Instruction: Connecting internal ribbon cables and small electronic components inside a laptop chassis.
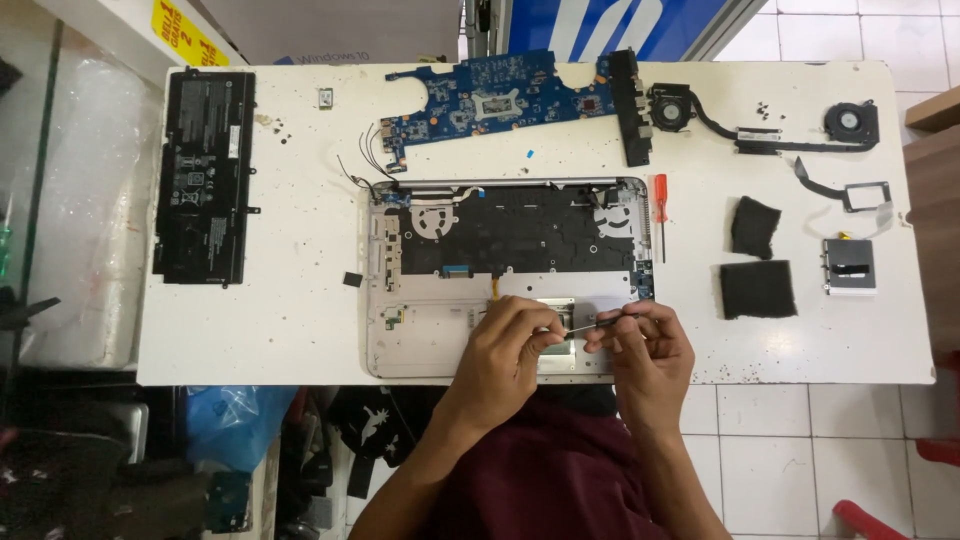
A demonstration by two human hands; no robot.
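Two hands at an opened laptop

Both hands work over the silver laptop shell [420, 340] lying on a white table [300, 300]. The right hand [645, 345] pinches a thin tool [595, 324], its tip pointing toward the left hand [510, 345], whose fingers curl closed on the shell's lower edge. A blue circuit board [490, 100] lies above, and a black battery [203, 175] far left.

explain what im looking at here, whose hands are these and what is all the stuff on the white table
The camera sits on a person's head and looks down at their own two hands. On the white table lies an opened laptop shell. The left hand rests on its lower part, and the right hand holds a thin tool there. Around it lie a black battery, a blue circuit board, two fans joined by a pipe, a red screwdriver and two black pads.
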